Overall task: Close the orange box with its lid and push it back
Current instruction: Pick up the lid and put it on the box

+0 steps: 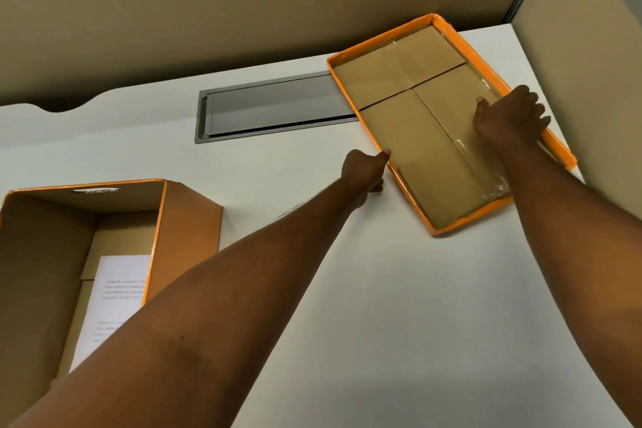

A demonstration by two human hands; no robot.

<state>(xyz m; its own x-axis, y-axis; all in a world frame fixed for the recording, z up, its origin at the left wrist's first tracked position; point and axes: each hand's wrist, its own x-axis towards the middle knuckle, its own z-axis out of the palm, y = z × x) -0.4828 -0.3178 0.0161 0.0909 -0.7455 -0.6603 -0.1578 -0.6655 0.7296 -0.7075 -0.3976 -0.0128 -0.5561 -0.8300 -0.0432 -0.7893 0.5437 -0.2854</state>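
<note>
The orange box (187, 219) stands open at the left of the white desk, a printed sheet of paper (114, 292) lying inside it. Its lid (410, 94) lies upside down at the back right, orange rim up, brown cardboard inside with clear tape. My left hand (364, 172) grips the lid's left rim, thumb on the edge. My right hand (510, 118) holds the right rim, thumb inside the lid and fingers curled over the outer edge. The lid rests flat on the desk.
A grey metal cable hatch (271, 108) is set into the desk (382, 306) just left of the lid. Beige partition walls (243, 3) close the back and the right side. The desk's back edge has a curved cutout at the far left.
</note>
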